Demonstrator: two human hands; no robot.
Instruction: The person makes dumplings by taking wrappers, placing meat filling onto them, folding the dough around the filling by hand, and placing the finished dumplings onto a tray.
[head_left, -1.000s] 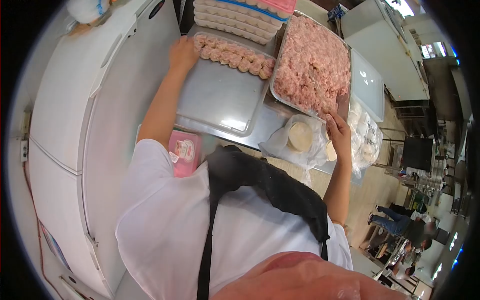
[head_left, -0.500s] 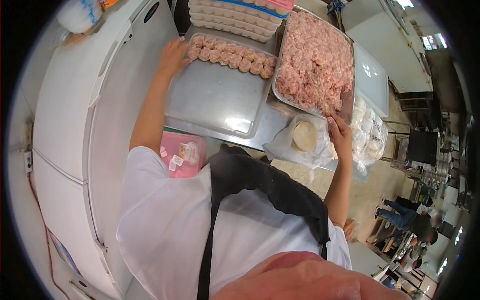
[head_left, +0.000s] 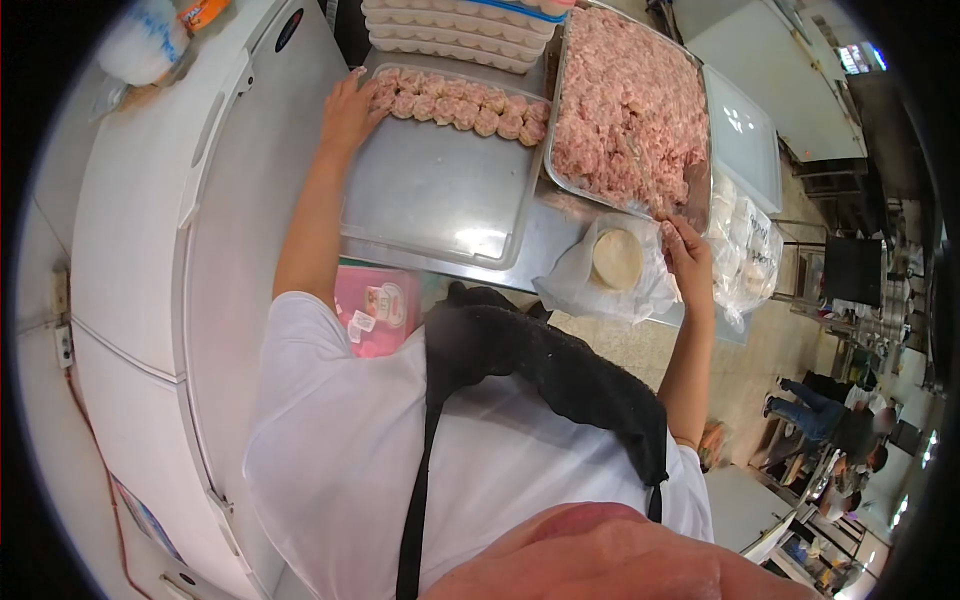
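On a clear-rimmed tray (head_left: 430, 205), open-topped meat dumplings (head_left: 465, 110) stand in rows along the far side. My left hand (head_left: 348, 112) is at the left end of these rows, its thumb and fingers around an end dumpling (head_left: 380, 97), partly covered by the hand. To the right, a deep metal pan (head_left: 556, 178) holds ground meat (head_left: 630, 100). My right hand (head_left: 688, 255) is closed at the pan's near edge on a thin spatula-like tool (head_left: 645, 175), its far part lying in the meat. Beside that hand, round dumpling wrappers (head_left: 617, 259) lie stacked on a plastic sheet (head_left: 570, 275).
Stacked trays of dumplings (head_left: 455, 38) stand behind the tray. Bagged white packs (head_left: 745, 245) and a translucent lid (head_left: 742, 135) lie right of the pan. A white refrigerator (head_left: 250, 250) flanks the left side. A pink container (head_left: 375, 305) sits below the table edge. People (head_left: 835, 425) are far right.
The whole view has shifted slightly. My left hand stays at the end of the dumpling rows, and my right hand keeps hold of the tool at the pan's edge.
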